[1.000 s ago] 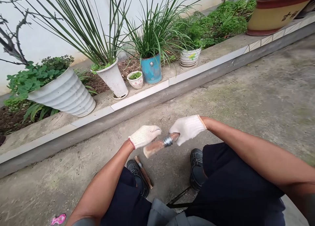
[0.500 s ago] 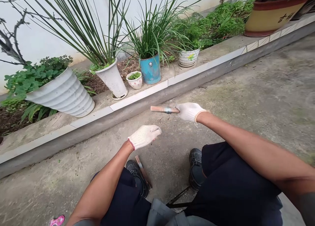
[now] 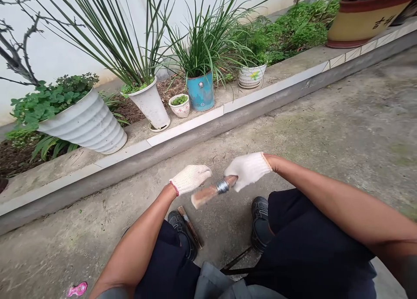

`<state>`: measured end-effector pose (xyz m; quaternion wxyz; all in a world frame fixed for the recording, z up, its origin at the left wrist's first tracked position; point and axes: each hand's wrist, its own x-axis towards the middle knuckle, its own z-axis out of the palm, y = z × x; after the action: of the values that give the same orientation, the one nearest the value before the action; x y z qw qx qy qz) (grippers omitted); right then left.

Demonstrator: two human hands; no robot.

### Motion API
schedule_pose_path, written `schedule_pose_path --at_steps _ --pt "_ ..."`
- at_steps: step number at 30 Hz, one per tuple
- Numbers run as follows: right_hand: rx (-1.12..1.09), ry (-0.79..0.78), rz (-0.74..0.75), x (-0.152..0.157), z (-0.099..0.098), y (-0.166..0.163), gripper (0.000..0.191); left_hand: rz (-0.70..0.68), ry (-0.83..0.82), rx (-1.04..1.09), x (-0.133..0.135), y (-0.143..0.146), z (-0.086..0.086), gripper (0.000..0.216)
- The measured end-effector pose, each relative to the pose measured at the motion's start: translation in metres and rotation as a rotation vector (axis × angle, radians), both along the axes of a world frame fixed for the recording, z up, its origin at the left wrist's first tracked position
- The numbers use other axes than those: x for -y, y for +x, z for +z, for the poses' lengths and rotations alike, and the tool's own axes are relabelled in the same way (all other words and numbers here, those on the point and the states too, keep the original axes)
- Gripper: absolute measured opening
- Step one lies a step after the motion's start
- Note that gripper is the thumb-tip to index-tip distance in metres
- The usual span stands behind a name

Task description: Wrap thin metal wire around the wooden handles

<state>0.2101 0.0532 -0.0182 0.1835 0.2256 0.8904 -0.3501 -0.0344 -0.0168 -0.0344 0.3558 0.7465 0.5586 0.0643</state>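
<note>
My right hand (image 3: 250, 170), in a white knit glove, is closed around one end of a short piece of wood (image 3: 205, 196) with silvery wire wound about its middle. The wood's pale free end points down and left, slightly blurred, below my left hand (image 3: 190, 179). That hand wears a similar glove, its fingers pinched together; what they hold, if anything, is too small to make out. A second wire-bound piece of wood (image 3: 190, 226) lies on the ground beside my left shoe (image 3: 182, 234).
A low tiled ledge (image 3: 182, 133) runs across the front, bearing a ribbed white pot (image 3: 89, 125), a tall white pot (image 3: 151, 106), a blue pot (image 3: 201, 93) and smaller ones. A pink object (image 3: 77, 289) lies on the concrete ground (image 3: 325, 129) at lower left.
My right hand has come down toward me with the piece of wood, whose free end has swung downward. My left hand has barely moved.
</note>
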Motion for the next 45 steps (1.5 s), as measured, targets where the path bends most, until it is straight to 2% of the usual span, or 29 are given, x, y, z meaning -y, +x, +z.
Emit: schedule_pose_path --at_steps 3,6,9,12,16,20,25,27,29,31,34,37,39,42,45 --pt "-0.073 0.121 -0.288 -0.015 0.008 0.002 0.028 0.032 -0.051 0.01 0.002 0.002 0.001 0.039" --pt "-0.106 0.327 -0.531 -0.032 0.003 0.005 0.034 0.052 -0.09 0.016 0.003 0.007 0.005 0.038" --pt "-0.056 0.458 -0.652 -0.047 -0.007 0.009 0.038 0.038 -0.109 -0.007 0.005 0.013 0.011 0.036" --pt "0.08 0.509 -0.68 -0.055 -0.016 0.013 0.037 0.006 -0.108 -0.026 0.008 0.016 0.015 0.037" --pt "0.245 0.51 -0.572 -0.051 -0.022 0.009 0.032 0.012 -0.031 -0.001 0.008 0.012 0.016 0.04" --pt "0.363 0.421 -0.313 -0.035 -0.029 -0.001 0.028 0.018 0.102 -0.039 0.003 0.001 0.017 0.042" --pt "0.213 0.171 0.066 -0.009 -0.035 -0.006 0.019 0.015 0.114 -0.088 -0.001 -0.003 0.015 0.044" --pt "0.136 0.062 0.141 -0.002 -0.031 -0.006 0.022 0.006 0.071 -0.079 -0.001 -0.002 0.013 0.044" --pt "0.069 -0.037 0.149 0.003 -0.022 -0.005 0.024 -0.018 0.022 -0.06 0.0 0.001 0.009 0.042" --pt "-0.001 -0.076 0.064 0.004 -0.01 -0.004 0.026 -0.031 -0.033 -0.012 0.001 0.003 0.005 0.037" --pt "-0.106 0.01 -0.214 -0.002 0.003 -0.005 0.03 0.008 -0.086 0.052 0.003 0.007 0.002 0.037" --pt "-0.169 0.143 -0.51 -0.016 0.007 -0.005 0.032 0.053 -0.073 0.067 0.005 0.008 0.004 0.043" --pt "-0.183 0.204 -0.646 -0.028 0.004 -0.001 0.034 0.069 -0.056 0.061 0.005 0.008 0.007 0.043" --pt "-0.148 0.313 -0.732 -0.047 -0.003 0.011 0.038 0.058 -0.041 0.023 0.005 0.008 0.01 0.044" --pt "-0.001 0.429 -0.729 -0.059 -0.012 0.02 0.036 0.014 -0.027 0.002 0.006 0.008 0.012 0.042"
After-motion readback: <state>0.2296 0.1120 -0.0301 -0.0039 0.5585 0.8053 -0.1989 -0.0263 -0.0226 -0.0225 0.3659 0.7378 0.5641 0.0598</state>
